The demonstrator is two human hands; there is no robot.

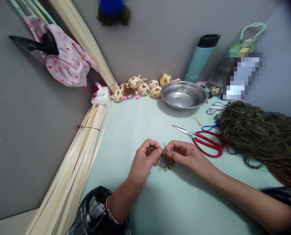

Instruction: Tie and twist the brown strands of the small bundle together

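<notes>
Two grey walls meet in a corner behind our pale green tabletop (135, 124). Near its front, our left hand (145, 161) and right hand (182, 153) sit close together. Each pinches one end of a small brown cord bundle (167, 160), which lies between them. We count one pair of scissors (204, 141) just beyond the right hand, one bowl (184, 94), one big cord heap (260, 137), and about seven woven balls (135, 82) along the wall.

Pinched between left hand (144, 160) and right hand (184, 153): small tuft of short brown cord pieces (166, 160), ends splayed, slanting down rightward.
</notes>
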